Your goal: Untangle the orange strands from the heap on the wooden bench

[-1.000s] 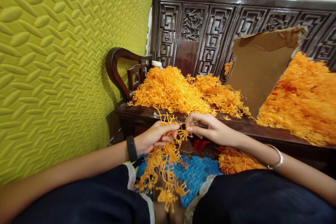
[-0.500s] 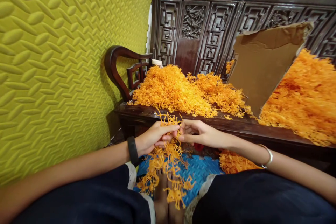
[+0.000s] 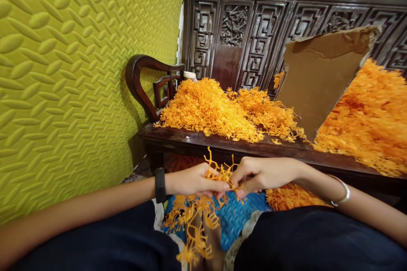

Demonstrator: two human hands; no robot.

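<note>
My left hand, below a black wristband, is closed around a bunch of thin orange branching plastic pieces. Part of the bunch sticks up above the fingers, and a long tangle dangles below between my knees. Right beside it, my right hand pinches at the same bunch with thumb and fingers. The fingertips of both hands nearly meet. Exactly which piece the right fingers grip is partly hidden.
A dark carved wooden bench carries a heap of orange pieces. A cardboard sheet stands before a larger orange pile. More orange pieces lie below the bench, near a blue mat. A yellow padded wall rises at left.
Both hands have moved down and slightly right with the orange bunch. The right hand has turned over more, its fingers now pointing downward at the pieces.
</note>
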